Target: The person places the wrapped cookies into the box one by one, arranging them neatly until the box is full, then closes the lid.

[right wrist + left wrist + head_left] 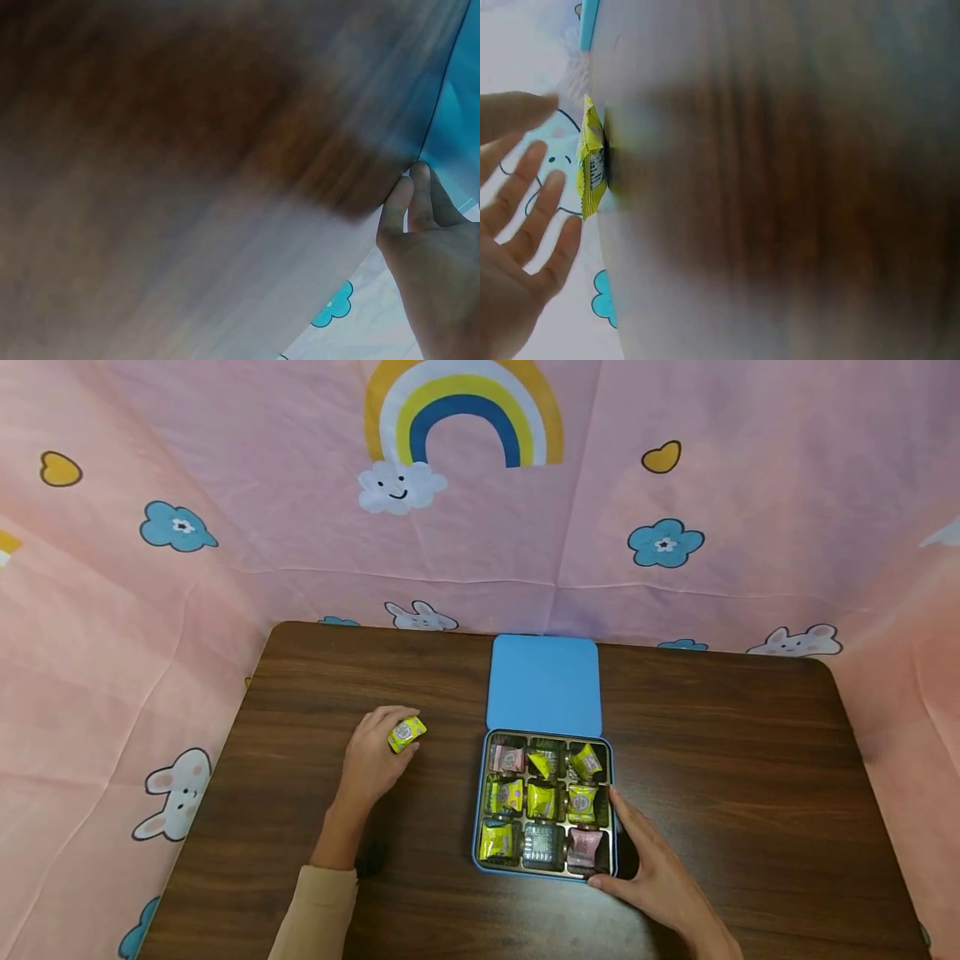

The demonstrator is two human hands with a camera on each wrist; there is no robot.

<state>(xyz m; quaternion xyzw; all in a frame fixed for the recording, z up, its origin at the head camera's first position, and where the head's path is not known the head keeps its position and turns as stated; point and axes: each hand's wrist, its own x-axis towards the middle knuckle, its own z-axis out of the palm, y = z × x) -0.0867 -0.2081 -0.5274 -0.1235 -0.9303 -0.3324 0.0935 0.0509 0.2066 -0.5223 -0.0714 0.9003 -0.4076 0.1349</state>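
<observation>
A yellow wrapped candy [407,734] lies on the table to the left of the tin. My left hand [377,752] is around it; in the left wrist view the fingers are spread and stand apart from the candy [592,166]. The blue square tin [476,827] stands uncovered, with a divided tray inside. Several compartments hold yellow candies [542,802], and two hold pink ones [584,847]. In the front middle compartment the clear ribbed bottom shows. My right hand [663,878] touches the tin's front right corner, thumb at the front edge and fingers, fairly straight, along the right side.
Behind the tin lies its flat blue lid [544,685], reaching the table's back edge. The brown wooden table [750,760] is bordered by a pink printed cloth [480,543] at the back and sides. A small dark object [371,858] sits near the left sleeve.
</observation>
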